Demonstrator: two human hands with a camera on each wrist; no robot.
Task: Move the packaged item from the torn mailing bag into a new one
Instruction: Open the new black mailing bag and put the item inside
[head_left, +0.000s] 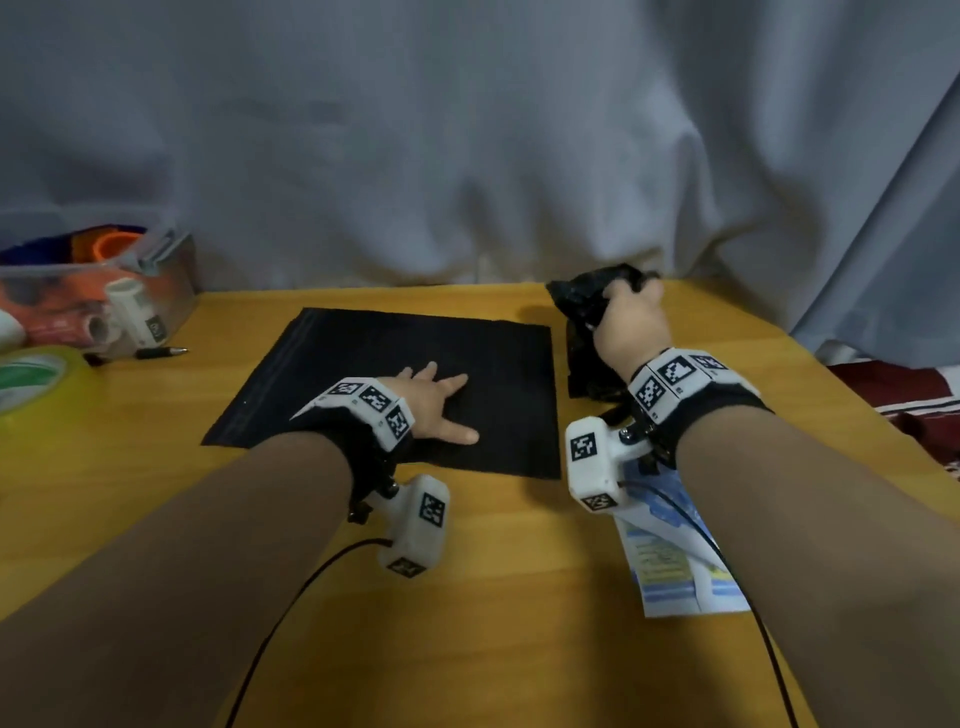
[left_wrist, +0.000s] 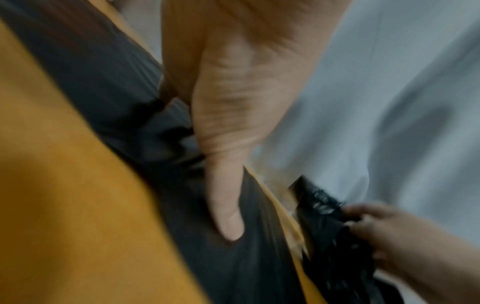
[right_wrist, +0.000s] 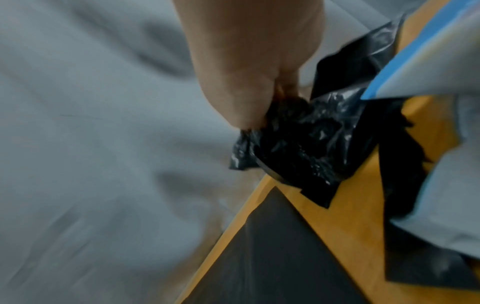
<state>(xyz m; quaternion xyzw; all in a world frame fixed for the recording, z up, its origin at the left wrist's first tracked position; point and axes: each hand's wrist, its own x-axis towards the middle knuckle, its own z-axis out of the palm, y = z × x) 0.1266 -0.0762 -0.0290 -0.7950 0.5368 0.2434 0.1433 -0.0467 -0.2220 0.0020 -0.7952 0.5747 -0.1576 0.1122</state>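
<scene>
Left hand (head_left: 436, 402) flat; right hand (head_left: 626, 319) (seemingly) grips torn bag (head_left: 582, 301).

The room is dim and evenly lit, a soft light from above leaving only faint shadows beside the forearms on the yellow table (head_left: 493, 597) and no glare beyond small glints on the crumpled black plastic (right_wrist: 311, 144). The head view is fairly sharp in the middle, softens toward the far left where the clear box (head_left: 98, 291) sits, and bows the grey curtain (head_left: 467, 156) and table edges outward. Both wrist views are smeared with motion blur and grain, the left hand (left_wrist: 233, 102) up close and washed out
</scene>
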